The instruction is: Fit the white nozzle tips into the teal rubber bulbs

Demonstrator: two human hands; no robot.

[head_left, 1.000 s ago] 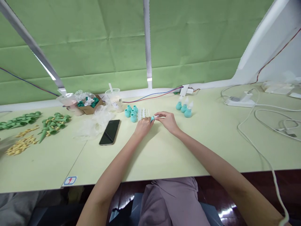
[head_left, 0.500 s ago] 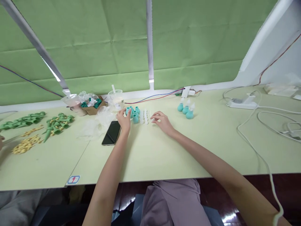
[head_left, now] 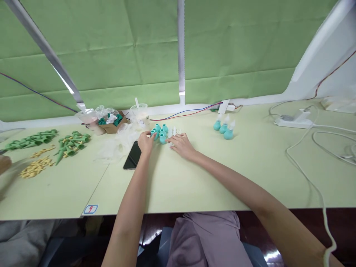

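Observation:
Several small turquoise rubber bulbs (head_left: 162,138) stand upright, open necks up, in a tight cluster on the table. My left hand (head_left: 145,142) is at the cluster's left side, thumb and fingers closed around the leftmost bulb. My right hand (head_left: 182,145) reaches in from the right, palm down with fingers apart, its fingertips beside the front bulb. Partly hidden behind that hand, small white pointed nozzles (head_left: 174,131) lie in rows. Farther right stand three turquoise bulbs with clear white tips (head_left: 228,134).
A black phone (head_left: 131,157) lies left of my left forearm. Behind it are crumpled clear plastic bags (head_left: 116,144), drink cups (head_left: 139,116) and a cardboard box (head_left: 112,128). Green and yellow parts (head_left: 36,167) lie at left near another person's hand (head_left: 4,163). A power strip (head_left: 294,121) with cables sits right.
My right hand has moved left, over the nozzles, to the front bulb. My left hand stays at the cluster. The other person's hand shows more at the left edge. The view has shifted slightly.

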